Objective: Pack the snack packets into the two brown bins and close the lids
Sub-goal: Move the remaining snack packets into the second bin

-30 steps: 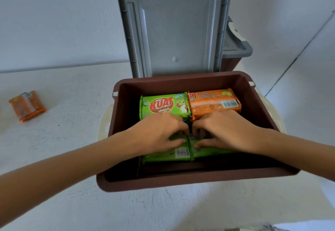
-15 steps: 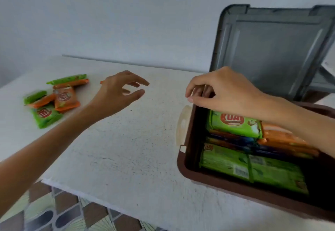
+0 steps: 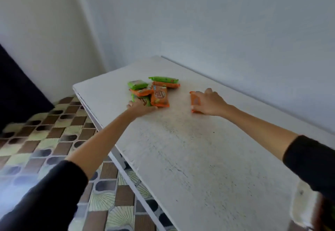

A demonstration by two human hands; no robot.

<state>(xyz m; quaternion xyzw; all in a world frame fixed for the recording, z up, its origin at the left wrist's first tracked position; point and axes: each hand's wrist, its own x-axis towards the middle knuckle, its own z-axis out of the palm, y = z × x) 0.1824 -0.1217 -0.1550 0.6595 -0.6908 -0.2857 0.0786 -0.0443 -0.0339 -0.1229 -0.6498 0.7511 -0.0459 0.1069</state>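
My left hand [image 3: 140, 107] lies flat against the glossy packet pile [image 3: 153, 91]; my right hand [image 3: 208, 102] clamps a lone orange packet [image 3: 194, 100] on the speckled white bench [image 3: 190, 149].

Black sleeves pushed up past both elbows, bare forearms, bare hands without rings or watch

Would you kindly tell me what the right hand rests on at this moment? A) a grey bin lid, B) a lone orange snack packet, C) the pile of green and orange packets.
B: the right hand covers a lone orange snack packet lying apart from the pile of packets.
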